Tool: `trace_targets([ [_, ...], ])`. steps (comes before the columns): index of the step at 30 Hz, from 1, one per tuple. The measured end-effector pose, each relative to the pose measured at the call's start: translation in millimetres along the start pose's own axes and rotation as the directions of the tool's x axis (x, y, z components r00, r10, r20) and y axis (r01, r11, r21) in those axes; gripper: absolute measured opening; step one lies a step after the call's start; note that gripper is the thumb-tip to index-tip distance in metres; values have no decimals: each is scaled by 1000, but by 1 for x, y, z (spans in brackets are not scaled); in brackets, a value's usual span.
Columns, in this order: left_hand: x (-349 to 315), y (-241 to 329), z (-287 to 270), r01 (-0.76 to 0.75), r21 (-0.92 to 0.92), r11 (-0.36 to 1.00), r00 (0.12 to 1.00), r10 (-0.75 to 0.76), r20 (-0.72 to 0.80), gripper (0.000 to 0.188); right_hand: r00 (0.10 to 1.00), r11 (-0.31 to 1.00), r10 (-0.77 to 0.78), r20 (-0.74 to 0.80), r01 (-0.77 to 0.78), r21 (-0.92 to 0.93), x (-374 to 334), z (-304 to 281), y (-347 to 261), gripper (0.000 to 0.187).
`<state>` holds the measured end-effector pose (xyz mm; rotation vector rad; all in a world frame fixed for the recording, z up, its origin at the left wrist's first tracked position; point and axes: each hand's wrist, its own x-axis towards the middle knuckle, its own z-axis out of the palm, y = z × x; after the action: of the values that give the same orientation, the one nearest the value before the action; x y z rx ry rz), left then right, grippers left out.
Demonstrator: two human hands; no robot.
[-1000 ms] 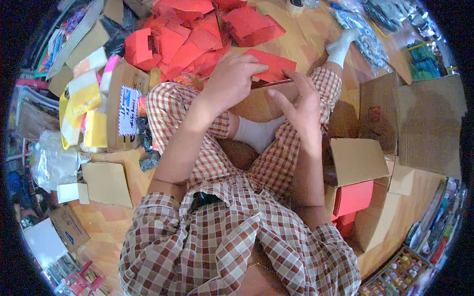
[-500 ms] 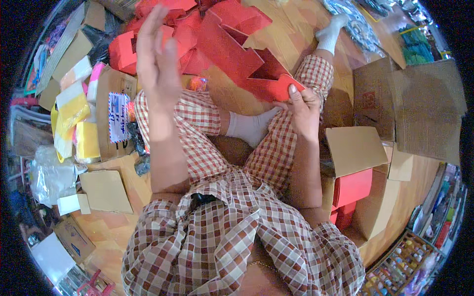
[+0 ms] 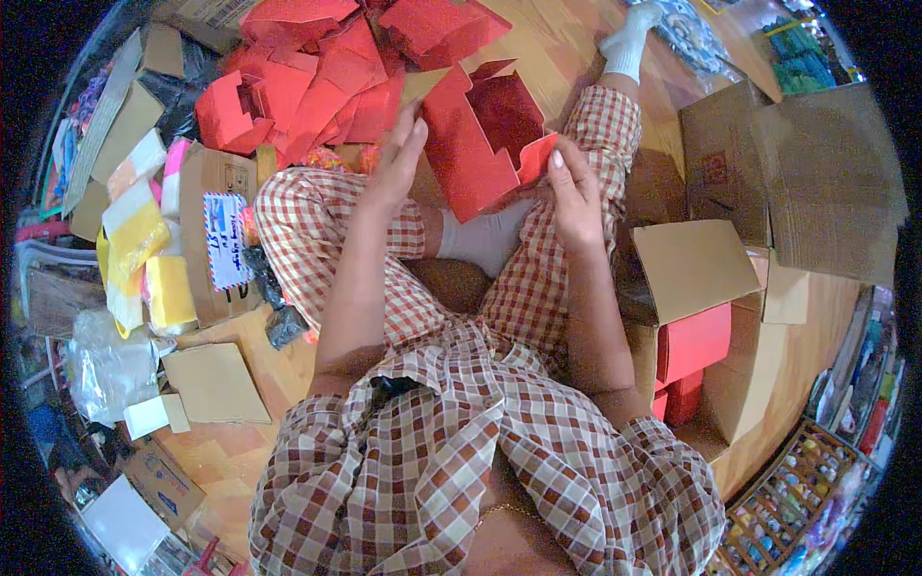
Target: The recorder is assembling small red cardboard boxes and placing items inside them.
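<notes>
A red cardboard box, folded into shape with an open cavity, is held up above my crossed legs. My right hand is closed on its right end, the thumb on a small flap and the fingers partly hidden behind. At the box's left side is my left hand, its fingers stretched out and close against the red wall. Whether its fingertips press on the card I cannot tell. Beyond my hands a pile of flat and part-folded red cartons lies on the wooden floor.
An open brown carton on my right contains red boxes. Behind it stands a larger brown carton. To my left are wrapped yellow and white packs, clear plastic bags and a cardboard piece. A divided tray sits at lower right.
My raised left hand has come down and right to the box's side. The long red card piece has been bent into a compact box, with my right hand still on its end.
</notes>
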<state>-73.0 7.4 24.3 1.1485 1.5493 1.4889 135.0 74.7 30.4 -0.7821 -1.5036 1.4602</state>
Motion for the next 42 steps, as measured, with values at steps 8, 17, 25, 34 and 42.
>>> trace_targets([
  [8,-27,-4,15,223,-410,885,972,-232,27,80,991,999,-37,128,38,-3,-13,12,18,36],
  [17,-23,0,20,95,-443,891,970,-184,-162,83,985,960,-128,115,153,-237,-6,12,-1,27],
  [25,-25,17,39,80,-398,914,974,-157,-164,83,973,924,63,222,27,-381,11,3,-49,32],
  [34,-28,18,37,-146,15,989,941,143,-307,93,969,848,21,245,112,-517,12,10,-53,47],
  [42,-25,12,18,-79,-99,992,954,46,-295,91,928,802,-15,372,233,-550,-5,16,-50,74],
])
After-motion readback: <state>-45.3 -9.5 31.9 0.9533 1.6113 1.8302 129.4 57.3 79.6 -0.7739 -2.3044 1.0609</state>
